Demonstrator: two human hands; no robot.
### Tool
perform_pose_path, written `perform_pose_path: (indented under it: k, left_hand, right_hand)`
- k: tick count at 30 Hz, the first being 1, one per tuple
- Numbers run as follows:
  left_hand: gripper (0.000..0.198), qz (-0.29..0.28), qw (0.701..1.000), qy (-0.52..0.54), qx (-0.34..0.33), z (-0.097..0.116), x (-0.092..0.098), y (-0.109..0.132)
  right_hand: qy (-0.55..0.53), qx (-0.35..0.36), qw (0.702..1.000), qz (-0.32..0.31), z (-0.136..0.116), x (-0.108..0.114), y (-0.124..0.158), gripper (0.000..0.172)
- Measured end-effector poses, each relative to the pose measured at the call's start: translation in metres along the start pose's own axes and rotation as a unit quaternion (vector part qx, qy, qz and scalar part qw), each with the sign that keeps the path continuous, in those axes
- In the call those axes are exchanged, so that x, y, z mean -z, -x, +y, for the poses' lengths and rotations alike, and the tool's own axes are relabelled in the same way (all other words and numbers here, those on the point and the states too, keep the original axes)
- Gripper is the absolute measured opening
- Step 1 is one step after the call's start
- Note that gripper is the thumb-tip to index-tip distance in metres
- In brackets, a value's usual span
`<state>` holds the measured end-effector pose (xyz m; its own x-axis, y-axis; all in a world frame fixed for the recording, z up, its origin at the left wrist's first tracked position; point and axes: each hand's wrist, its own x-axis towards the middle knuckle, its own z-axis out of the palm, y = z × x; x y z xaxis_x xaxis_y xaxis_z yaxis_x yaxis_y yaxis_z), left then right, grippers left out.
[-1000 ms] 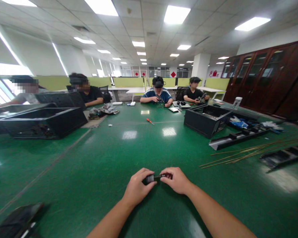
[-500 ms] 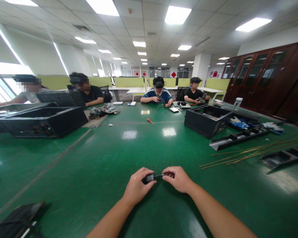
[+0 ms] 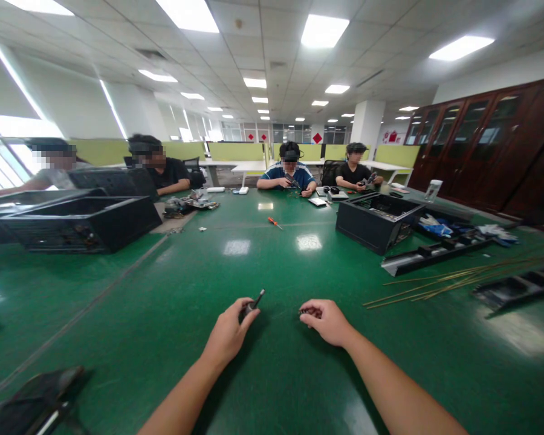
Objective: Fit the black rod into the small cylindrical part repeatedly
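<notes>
My left hand point(image 3: 229, 329) is closed round the dark handle of a small screwdriver point(image 3: 258, 298), whose thin shaft points up and away and ends in a pale tip. Most of the handle is hidden by the fingers. To the right, apart from it, my right hand point(image 3: 327, 323) has its fingers curled over small dark pieces point(image 3: 304, 312) that are too small to name. Both hands are just above the green tabletop point(image 3: 276, 266).
An orange screwdriver point(image 3: 274, 223) lies farther out. Black computer cases stand at the left point(image 3: 81, 226) and right point(image 3: 376, 223). Thin brown rods point(image 3: 435, 284) and black metal channels point(image 3: 435, 254) lie on the right. Several people sit around the table.
My left hand has moved left, drawing the screwdriver away from my right hand and tilting its tip upward. My right hand has stayed nearly in place.
</notes>
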<state>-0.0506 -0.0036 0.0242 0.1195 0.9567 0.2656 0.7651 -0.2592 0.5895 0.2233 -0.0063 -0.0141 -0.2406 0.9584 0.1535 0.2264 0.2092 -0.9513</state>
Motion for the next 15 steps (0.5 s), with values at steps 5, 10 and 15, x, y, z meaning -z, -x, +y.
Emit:
perform_pose_path:
  k: [5,10,15]
  left_hand:
    - [0.055,0.073,0.985,0.098,0.123,-0.058,0.053,0.013]
    - [0.068,0.127,0.970,0.041,0.201,-0.114,0.105,0.049]
    - [0.074,0.173,0.969,0.020,0.176,-0.137,0.117,0.069]
  right_hand:
    - [-0.007,-0.007,1.000,-0.001,0.000,-0.002,-0.001,0.021]
    - [0.025,-0.002,1.000,-0.007,-0.001,-0.004,-0.001,0.021]
    - [0.026,-0.003,1.000,-0.006,-0.001,-0.004,0.000,0.021]
